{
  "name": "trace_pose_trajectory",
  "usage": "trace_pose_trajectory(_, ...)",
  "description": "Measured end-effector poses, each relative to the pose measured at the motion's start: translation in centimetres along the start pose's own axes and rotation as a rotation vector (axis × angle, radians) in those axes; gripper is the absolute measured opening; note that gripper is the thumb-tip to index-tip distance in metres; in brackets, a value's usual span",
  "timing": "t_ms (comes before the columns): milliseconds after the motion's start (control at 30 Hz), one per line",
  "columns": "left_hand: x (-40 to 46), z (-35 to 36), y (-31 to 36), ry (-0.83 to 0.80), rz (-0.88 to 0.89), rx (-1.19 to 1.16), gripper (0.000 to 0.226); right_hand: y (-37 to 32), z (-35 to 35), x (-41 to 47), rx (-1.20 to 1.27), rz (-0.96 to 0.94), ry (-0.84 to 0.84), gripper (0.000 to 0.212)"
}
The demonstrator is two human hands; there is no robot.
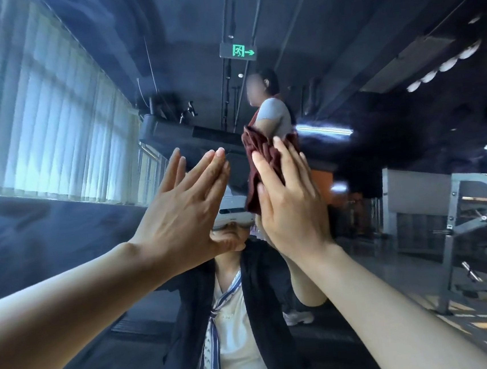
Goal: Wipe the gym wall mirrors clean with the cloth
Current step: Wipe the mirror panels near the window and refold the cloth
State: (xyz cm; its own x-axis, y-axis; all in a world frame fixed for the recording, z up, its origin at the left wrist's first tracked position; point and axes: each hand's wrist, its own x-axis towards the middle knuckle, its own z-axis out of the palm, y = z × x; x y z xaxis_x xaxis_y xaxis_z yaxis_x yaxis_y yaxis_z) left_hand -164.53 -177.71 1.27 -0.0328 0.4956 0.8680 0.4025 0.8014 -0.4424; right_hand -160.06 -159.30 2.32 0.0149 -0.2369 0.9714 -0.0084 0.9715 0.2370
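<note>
The wall mirror (pixel 381 141) fills the whole view and reflects the gym. A dark red cloth (pixel 259 159) is bunched flat against the glass near the middle. My right hand (pixel 290 200) presses it to the mirror with straight, spread fingers. My left hand (pixel 185 207) rests flat on the glass just left of the cloth, fingers straight and together, holding nothing. My own reflection, in a dark jacket and white headset, shows behind both hands.
Reflected in the mirror: a second person (pixel 271 113) standing behind, a green exit sign (pixel 238 51) on the dark ceiling, bright vertical blinds (pixel 46 129) at left, and a grey metal gym machine (pixel 478 221) at right.
</note>
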Motion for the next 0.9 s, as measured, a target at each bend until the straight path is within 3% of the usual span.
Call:
trace_pose_trajectory(333,0.0,0.0,0.0,-0.001,0.009,-0.017,0.120,6.1,-4.4,-11.0,-0.115,-0.068,-0.068,0.042)
trace_pose_trajectory(467,-0.1,-0.4,0.2,-0.035,-0.019,-0.047,0.121,4.3,-3.5,-9.4,-0.046,-0.004,-0.010,0.041)
trace_pose_trajectory(533,-0.5,-0.6,0.5,0.030,-0.057,-0.117,0.111,2.1,-2.4,-7.2,0.043,-0.007,0.021,0.042)
trace_pose_trajectory(700,-3.8,-2.4,-1.2,0.234,-0.164,-0.329,0.073,-6.1,1.8,-3.6,0.134,-0.355,-0.008,0.039)
trace_pose_trajectory(800,-5.1,-3.4,-3.0,0.170,-0.179,-0.264,0.072,-8.5,2.9,-2.7,0.072,-0.485,-0.120,0.045)
trace_pose_trajectory(900,-4.4,-3.5,-3.1,0.072,-0.187,-0.226,0.077,-6.5,2.7,-1.9,0.013,-0.470,-0.079,0.044)
